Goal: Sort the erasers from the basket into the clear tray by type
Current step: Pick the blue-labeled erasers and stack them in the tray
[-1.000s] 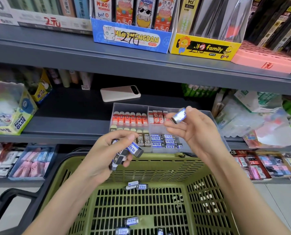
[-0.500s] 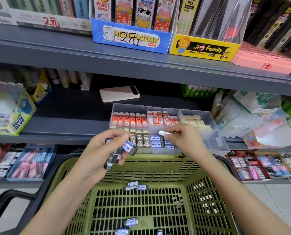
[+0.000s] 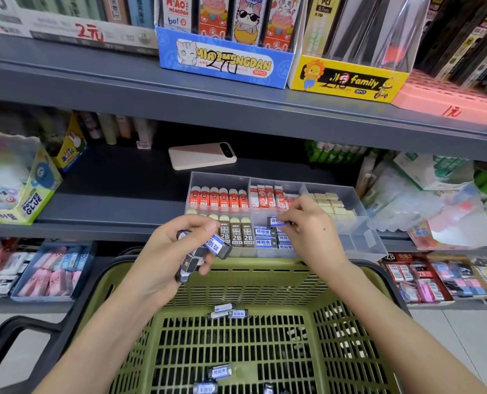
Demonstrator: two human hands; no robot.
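Sorting at the clear tray (image 3: 360, 241)
Your right grip (image 3: 313, 231) pinches a blue eraser (image 3: 276, 221) over it; your left grip (image 3: 168, 254) clutches several more.

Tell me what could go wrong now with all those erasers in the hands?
The left hand grips a jumbled bunch of erasers, with one sticking out. It might slip and drop back into the green basket. The right hand pinches a single eraser over the blue-label row in the clear tray. If it is let go crooked, it could land among the brown 2B erasers next door.
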